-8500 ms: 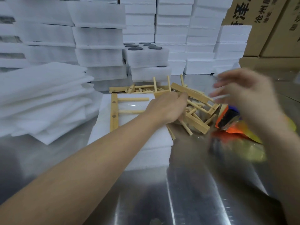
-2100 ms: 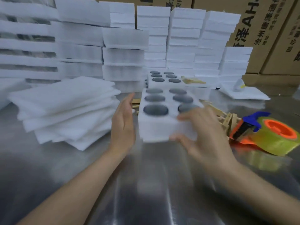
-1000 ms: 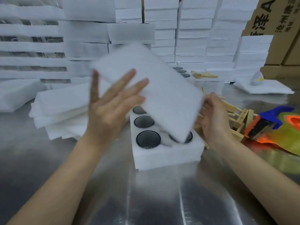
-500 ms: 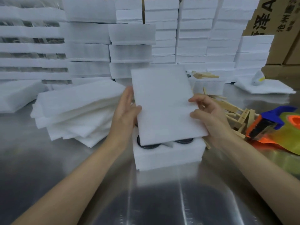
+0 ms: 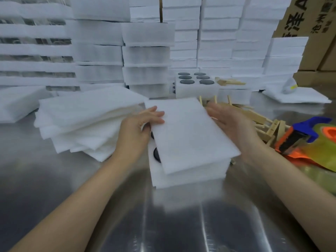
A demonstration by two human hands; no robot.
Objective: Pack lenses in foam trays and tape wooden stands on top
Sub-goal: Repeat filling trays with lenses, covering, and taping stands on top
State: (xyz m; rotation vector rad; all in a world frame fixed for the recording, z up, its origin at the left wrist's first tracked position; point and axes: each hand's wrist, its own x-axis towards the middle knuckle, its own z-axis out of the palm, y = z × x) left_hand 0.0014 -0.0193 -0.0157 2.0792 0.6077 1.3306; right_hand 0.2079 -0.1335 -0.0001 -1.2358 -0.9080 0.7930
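Steel table (image 5: 109, 206), foam sheet (image 5: 190, 135) now lowered askew onto tray (image 5: 189, 177)

On the counter (image 5: 54, 188) at centre sits a foam tray (image 5: 189, 177), a foam sheet (image 5: 190, 135) lying askew on top, lenses (image 5: 156, 155) showing in the tray along its left side. Left of the tray lies a pile of foam sheets (image 5: 85, 120); right of it wooden stands (image 5: 263, 124), then a tape dispenser (image 5: 298, 137). Behind, a second tray (image 5: 196, 91) with lenses stands before stacked foam blocks (image 5: 145, 51)
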